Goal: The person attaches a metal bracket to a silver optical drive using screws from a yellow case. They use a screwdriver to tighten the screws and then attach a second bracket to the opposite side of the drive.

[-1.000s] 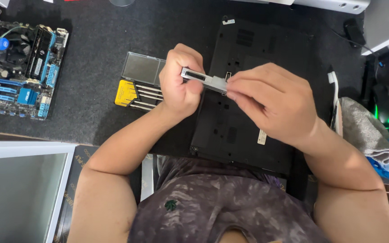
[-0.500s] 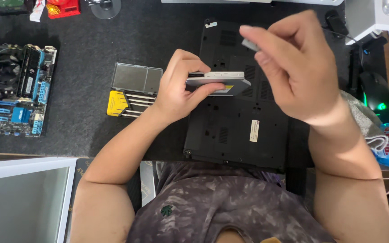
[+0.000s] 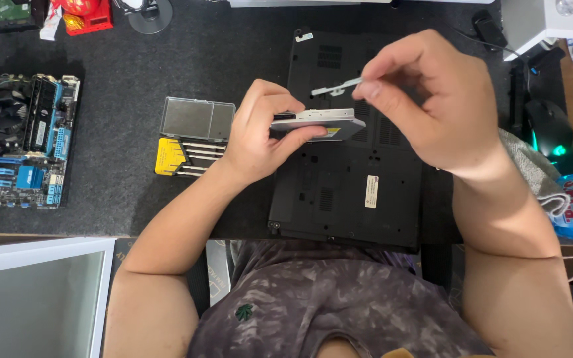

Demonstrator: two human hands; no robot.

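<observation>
My left hand (image 3: 256, 132) pinches the flat drive (image 3: 319, 124) level above the laptop (image 3: 346, 192), long axis left-right, while my right hand (image 3: 432, 99) pinches the thin bracket (image 3: 336, 86) just above it, apart.

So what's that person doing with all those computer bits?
A person sits at a dark work mat with a black laptop lying bottom-up on it. Their left hand holds a thin silver drive flat above the laptop. Their right hand pinches a small metal strip just above the drive, apart from it. A set of small screwdrivers lies beside the left hand, and a bare circuit board sits further left.
</observation>
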